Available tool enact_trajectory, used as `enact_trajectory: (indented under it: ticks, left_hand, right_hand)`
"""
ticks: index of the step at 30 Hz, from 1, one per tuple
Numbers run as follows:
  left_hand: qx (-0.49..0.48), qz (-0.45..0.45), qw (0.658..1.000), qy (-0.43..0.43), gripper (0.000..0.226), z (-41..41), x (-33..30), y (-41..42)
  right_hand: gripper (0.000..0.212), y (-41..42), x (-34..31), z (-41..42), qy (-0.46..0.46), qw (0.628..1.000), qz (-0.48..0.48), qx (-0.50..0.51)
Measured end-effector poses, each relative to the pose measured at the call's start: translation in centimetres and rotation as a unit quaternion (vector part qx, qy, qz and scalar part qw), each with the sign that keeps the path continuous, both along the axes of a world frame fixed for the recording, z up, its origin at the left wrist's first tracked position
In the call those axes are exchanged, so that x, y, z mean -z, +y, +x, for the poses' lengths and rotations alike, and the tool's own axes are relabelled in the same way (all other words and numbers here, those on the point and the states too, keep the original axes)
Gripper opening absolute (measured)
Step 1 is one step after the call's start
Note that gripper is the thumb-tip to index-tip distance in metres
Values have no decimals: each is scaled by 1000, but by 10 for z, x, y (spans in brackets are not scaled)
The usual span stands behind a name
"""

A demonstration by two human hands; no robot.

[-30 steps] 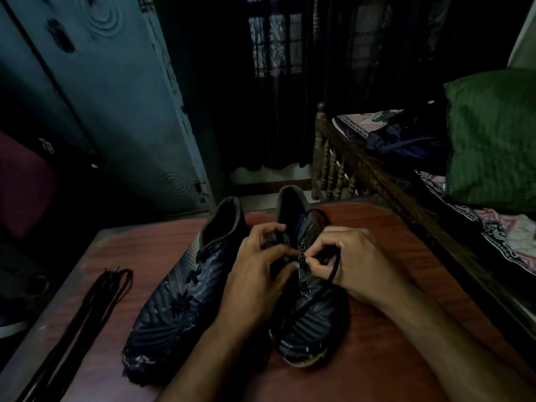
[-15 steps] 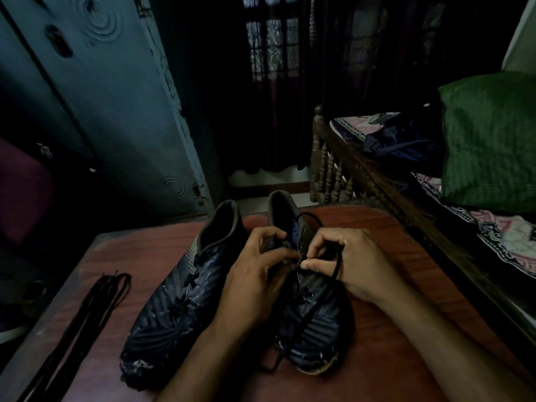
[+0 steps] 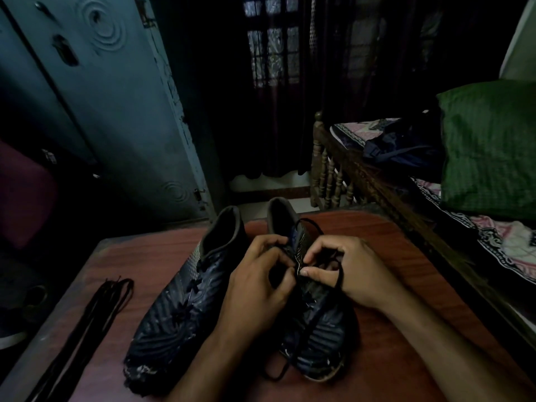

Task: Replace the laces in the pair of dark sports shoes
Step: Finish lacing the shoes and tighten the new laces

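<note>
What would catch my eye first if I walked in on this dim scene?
Two hands at work on the right shoe in the middle of the reddish table: the left hand grips its upper while the right hand pinches a dark lace. The left shoe lies beside it, and a bundle of spare laces lies near the table's left edge. A green pillow sits on the bed at right.

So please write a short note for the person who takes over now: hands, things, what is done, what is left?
Left hand grips the right shoe at its eyelets. Right hand pinches the lace there; its loose end trails off the toe. Left shoe lies beside it, laced, untouched. Spare laces lie at the table's left edge. Done: nothing finished. Left: both shoes.
</note>
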State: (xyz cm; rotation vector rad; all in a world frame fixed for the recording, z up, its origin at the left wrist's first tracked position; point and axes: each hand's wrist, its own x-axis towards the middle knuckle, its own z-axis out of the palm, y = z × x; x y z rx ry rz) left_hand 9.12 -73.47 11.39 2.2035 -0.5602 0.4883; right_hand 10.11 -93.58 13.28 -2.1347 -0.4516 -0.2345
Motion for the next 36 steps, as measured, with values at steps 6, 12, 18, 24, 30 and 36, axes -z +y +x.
enact_trajectory:
  ticks: [6, 12, 18, 24, 30, 36]
  left_hand:
    - [-20, -92, 996, -3, 11, -2, -4, -2]
    - [-37, -222, 970, 88, 17, -3, -5, 0]
    - [20, -454, 860, 234, 23, -6, -14, -4]
    - [-47, -280, 951, 124, 18, -6, -20, 5]
    - [23, 52, 994, 90, 18, -1, -23, 34]
    - [-35, 80, 996, 16, 5, 5, -22, 43]
  right_hand:
    - [14, 0, 3, 1, -22, 1000, -14, -4]
    - [13, 1, 5, 2, -25, 1000, -11, 2]
    - [14, 3, 5, 2, -18, 1000, 11, 14]
    - [12, 7, 9, 2, -15, 999, 15, 30]
    - [17, 7, 10, 2, -28, 999, -15, 38]
    - [12, 6, 11, 3, -18, 998, -11, 59]
